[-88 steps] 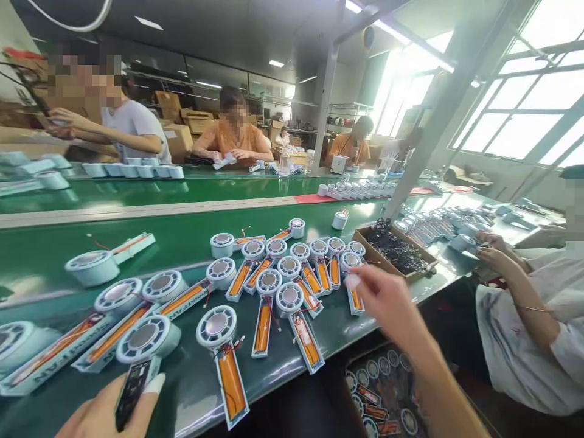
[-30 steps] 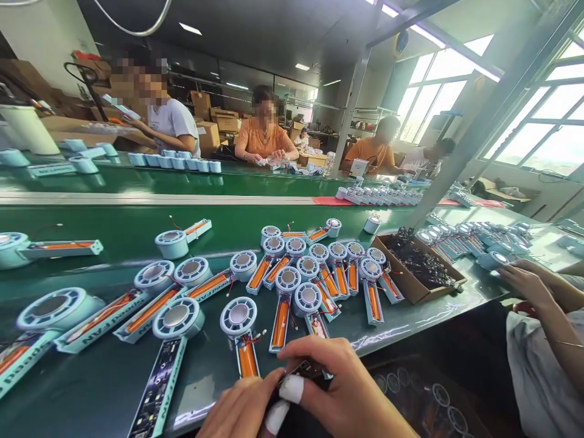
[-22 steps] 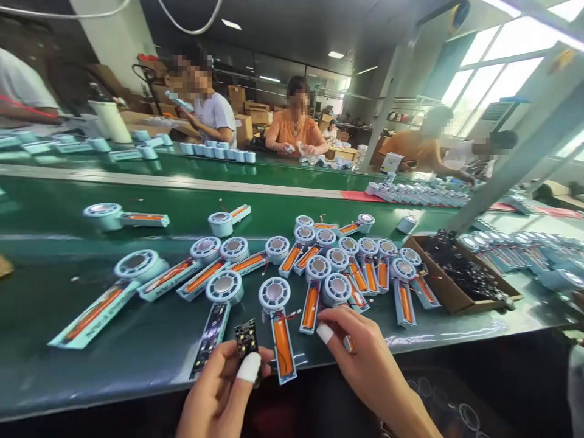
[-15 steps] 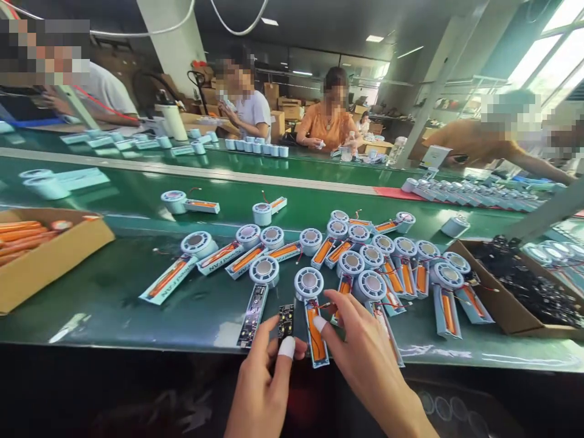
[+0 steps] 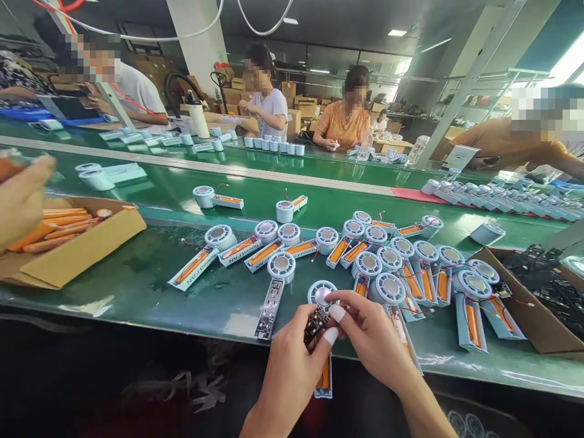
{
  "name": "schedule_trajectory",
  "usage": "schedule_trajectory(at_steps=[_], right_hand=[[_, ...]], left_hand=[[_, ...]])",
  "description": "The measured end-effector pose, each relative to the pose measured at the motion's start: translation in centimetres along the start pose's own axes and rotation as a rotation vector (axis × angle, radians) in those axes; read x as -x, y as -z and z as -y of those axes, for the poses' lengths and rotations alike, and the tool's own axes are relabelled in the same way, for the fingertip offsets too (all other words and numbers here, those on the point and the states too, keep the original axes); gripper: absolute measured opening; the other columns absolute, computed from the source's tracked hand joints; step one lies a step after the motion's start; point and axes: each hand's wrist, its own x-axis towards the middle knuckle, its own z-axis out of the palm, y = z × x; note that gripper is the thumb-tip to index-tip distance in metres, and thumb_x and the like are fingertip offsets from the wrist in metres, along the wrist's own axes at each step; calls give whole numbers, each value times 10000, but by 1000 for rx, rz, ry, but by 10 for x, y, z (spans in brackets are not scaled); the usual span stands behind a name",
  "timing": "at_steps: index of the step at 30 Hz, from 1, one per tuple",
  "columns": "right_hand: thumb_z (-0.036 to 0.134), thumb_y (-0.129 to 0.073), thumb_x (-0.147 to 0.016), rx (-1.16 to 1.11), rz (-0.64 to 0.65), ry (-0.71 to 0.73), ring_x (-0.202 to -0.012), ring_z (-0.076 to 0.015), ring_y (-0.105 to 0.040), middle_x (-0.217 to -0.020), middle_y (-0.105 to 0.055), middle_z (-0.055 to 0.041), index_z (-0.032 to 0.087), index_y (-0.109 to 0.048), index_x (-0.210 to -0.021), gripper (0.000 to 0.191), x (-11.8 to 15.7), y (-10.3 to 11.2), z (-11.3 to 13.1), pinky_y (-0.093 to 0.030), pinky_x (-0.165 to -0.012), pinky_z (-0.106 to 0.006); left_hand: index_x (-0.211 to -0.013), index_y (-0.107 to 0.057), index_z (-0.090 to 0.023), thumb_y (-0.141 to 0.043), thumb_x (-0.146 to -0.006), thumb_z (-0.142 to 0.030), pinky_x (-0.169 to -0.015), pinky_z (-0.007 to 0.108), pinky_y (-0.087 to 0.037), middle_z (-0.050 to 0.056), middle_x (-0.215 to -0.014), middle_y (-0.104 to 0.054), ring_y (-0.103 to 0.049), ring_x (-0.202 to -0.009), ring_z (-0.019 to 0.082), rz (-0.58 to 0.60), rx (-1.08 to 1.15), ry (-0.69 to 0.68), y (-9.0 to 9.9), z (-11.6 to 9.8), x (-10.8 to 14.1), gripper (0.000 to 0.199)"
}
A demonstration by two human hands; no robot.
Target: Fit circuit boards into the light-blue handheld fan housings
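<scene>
At the near edge of the green counter (image 5: pixel 137 286), the left hand (image 5: pixel 292 371) is pinching a small black circuit board (image 5: pixel 314 324) between its taped thumb and fingers, holding it just above a pale blue fan shell (image 5: pixel 322 340) that is lying flat with its round head pointing away and its orange battery showing near the handle end. The right hand (image 5: pixel 371 337) is closing in from the other side, its taped fingertip touching the top of the same board, so both hands are meeting on it.

Just left of them, another fan shell (image 5: pixel 275 289) with a long dark board in its handle is lying on the counter. A crowd of similar shells (image 5: pixel 401 267) is spreading out behind and to the right. A cardboard box (image 5: pixel 77 246) with orange batteries is sitting at the far left, and a second box (image 5: pixel 538 292) of dark parts is sitting at the right. Other people are working across the counter.
</scene>
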Motion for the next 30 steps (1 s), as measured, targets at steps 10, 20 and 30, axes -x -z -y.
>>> schedule_trajectory(at_steps=[10,20,30], right_hand=[[239,-471,-989,407,-282,244,-818,-196,-716,-926,-767,-28,219,-686,-1066,229,9,-6,-9,-511,-716,-269],[169,-489,-980,389,-301,292,-781,-199,-720,-904,-757,-36,209,-646,-1121,215,15,-11,-12,-562,-694,-285],[83,-465,-989,450,-71,563,-908,-219,-651,-1057,-708,-71,213,-625,-1155,265,14,-17,-9,-578,-798,-366]], left_hand=[[-837,-688,-228,-547,-850,-267,-685,302,-522,21,-785,-726,-684,-721,221,-150,-38,-43,10,5,-2,146],[-854,-708,-231,-565,-837,-224,-772,311,-509,40,-869,-722,-680,-827,226,-99,38,-69,0,-1,4,145],[-861,-647,-187,-770,-720,-453,-417,182,-318,-80,-573,-494,-354,-438,64,-143,599,382,2,7,7,326]])
